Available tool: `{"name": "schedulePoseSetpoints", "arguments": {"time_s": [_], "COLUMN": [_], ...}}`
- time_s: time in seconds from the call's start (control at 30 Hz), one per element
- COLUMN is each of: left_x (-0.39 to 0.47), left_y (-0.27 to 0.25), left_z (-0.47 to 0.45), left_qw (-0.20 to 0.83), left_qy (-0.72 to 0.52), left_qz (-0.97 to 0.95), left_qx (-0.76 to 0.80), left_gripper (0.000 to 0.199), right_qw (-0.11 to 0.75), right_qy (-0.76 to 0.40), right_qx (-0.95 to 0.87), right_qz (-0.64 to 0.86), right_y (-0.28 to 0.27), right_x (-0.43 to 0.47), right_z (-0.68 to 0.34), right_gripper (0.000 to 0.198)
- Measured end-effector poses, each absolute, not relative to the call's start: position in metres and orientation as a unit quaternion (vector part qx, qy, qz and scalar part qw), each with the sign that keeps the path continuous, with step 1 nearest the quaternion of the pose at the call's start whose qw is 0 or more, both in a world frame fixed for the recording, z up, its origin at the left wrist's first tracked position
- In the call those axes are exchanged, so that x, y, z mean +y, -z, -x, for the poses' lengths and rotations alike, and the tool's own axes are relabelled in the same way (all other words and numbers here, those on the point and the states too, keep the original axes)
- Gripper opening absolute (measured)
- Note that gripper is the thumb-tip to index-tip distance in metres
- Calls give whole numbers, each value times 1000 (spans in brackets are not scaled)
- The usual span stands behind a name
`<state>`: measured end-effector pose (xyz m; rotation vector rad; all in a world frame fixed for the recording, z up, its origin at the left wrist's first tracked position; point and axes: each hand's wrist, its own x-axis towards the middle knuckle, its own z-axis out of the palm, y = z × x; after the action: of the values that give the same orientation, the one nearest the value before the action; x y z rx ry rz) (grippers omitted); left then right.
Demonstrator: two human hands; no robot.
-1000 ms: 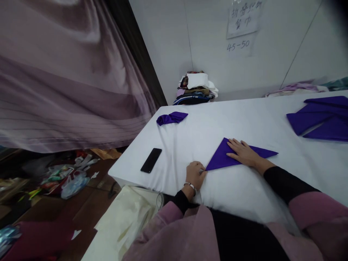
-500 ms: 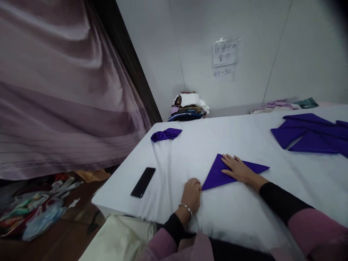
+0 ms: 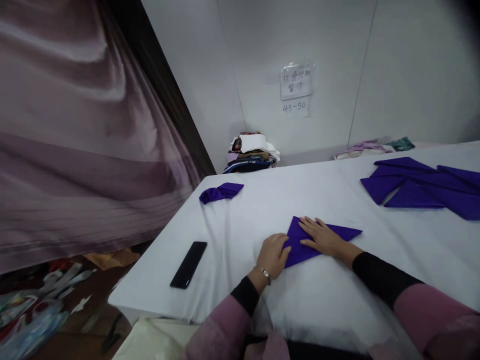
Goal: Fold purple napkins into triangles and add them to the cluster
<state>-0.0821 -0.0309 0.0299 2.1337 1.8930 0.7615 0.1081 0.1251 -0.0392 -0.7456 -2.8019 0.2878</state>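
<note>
- where's the cloth [image 3: 297, 253]?
- on the table [image 3: 262, 215], near the front edge, folded flat into a purple triangle. one point reaches out to the right, past the right hand [image 3: 322, 239].
- and what are that hand's fingers [image 3: 309, 226] doing?
- lying flat on top, straight and a little spread, the thumb held away from the rest. they press on the cloth and grip nothing.
- the left hand [image 3: 273, 255]?
- at the cloth's left edge. its fingers are bent, with a gap between them and the thumb, and the tips touch the purple. i can't tell if they pinch any of it.
- anything near?
- a phone [image 3: 188, 265] lies to the left, a purple roll [image 3: 221, 192] behind that, and more purple napkins [image 3: 420, 185] well off to the right.
</note>
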Motion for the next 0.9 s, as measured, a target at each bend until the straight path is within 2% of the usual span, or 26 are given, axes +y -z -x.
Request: {"name": "schedulePoseSetpoints", "arguments": {"time_s": [0.07, 0.17, 0.23, 0.43, 0.53, 0.67, 0.9], "left_x": [-8, 20, 30, 35, 34, 34, 34], "left_y": [-30, -20, -7, 16, 15, 14, 14], "left_z": [63, 45, 43, 52, 52, 52, 51], "left_qw": [103, 111, 121, 122, 121, 119, 103], "left_qy": [-210, -127, -93, -65, -62, -57, -58], "left_qz": [-751, -780, -774, -752, -754, -755, -756], "left_qx": [618, 602, 615, 644, 643, 642, 643], "left_gripper": [44, 78, 90, 93, 91, 91, 89], "right_qw": [107, 99, 100, 86, 115, 158, 132], "right_qy": [-102, -110, -114, -174, -211, -157, -113], "right_qx": [-955, -955, -955, -943, -925, -924, -955], "right_qz": [256, 257, 255, 269, 293, 311, 241], "right_y": [38, 35, 33, 28, 19, 7, 21], "right_x": [125, 125, 124, 126, 129, 124, 105], "right_z": [-107, -106, -105, -105, -110, -120, -134], "right_gripper": [72, 71, 71, 67, 65, 62, 71]}}
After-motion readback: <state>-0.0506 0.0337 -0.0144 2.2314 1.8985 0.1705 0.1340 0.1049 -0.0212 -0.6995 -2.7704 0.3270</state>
